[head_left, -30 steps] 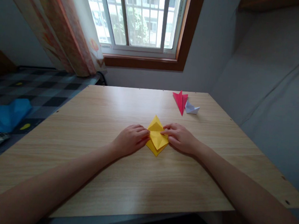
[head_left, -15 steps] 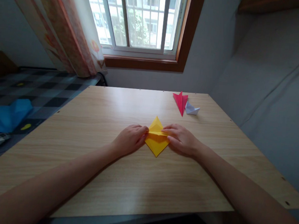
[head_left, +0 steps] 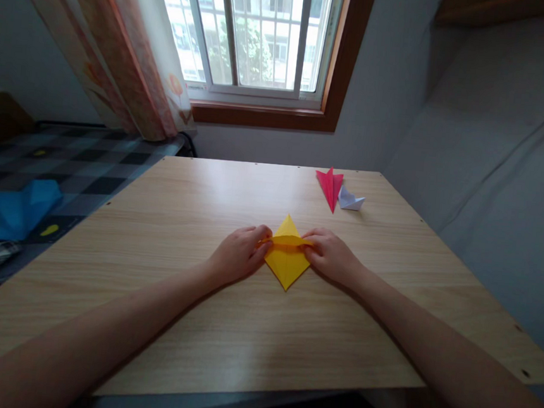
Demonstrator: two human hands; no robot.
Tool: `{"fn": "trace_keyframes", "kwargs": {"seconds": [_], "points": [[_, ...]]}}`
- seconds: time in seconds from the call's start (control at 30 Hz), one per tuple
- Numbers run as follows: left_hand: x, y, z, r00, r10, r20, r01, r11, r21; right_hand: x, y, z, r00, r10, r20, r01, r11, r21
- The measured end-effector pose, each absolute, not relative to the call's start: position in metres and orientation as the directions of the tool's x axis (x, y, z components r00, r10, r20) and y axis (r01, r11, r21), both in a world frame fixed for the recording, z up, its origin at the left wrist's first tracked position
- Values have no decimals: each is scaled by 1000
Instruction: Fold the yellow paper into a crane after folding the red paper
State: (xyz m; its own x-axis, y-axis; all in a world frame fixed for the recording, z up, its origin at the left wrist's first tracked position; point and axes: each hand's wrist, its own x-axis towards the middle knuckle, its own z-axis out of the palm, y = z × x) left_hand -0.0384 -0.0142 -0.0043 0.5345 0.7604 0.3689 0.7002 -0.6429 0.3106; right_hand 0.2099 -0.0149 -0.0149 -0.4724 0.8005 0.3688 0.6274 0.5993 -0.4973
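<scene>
Bare left hand (head_left: 240,251), bare right hand (head_left: 330,253) — 2 bare forearms (head_left: 133,320)

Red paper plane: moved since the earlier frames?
No: against the far right corner of the table, the red paper plane stays put, still beside the white paper boat.

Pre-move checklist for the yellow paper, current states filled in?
1. Left hand on the yellow paper: ok, gripping its left side.
2. Right hand on the paper: ok, gripping its right side.
3. Paper fully flat: not ok, a raised fold bows up between the hands.
4. Red paper plane and white paper boat away from the hands: ok, both farther back on the table, to the right.
5. Layers under the fold aligned: cannot tell, hidden.
</scene>
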Motion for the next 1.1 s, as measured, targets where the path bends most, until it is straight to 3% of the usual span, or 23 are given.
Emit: {"fn": "trace_keyframes", "kwargs": {"seconds": [0.27, 0.63, 1.1], "points": [[-36, -9, -6, 481, 802, 355, 664, -597, 450, 208, -14, -14, -460, 811, 362, 671, 584, -456], [-34, -3, -2, 441, 852, 283, 693, -523, 496, 202, -14, -13, -436, 833, 340, 716, 550, -429], [-30, 1, -6, 379, 879, 288, 686, -476, 551, 194, -13, -14, -265, 911, 316, 787, 394, -476]]}}
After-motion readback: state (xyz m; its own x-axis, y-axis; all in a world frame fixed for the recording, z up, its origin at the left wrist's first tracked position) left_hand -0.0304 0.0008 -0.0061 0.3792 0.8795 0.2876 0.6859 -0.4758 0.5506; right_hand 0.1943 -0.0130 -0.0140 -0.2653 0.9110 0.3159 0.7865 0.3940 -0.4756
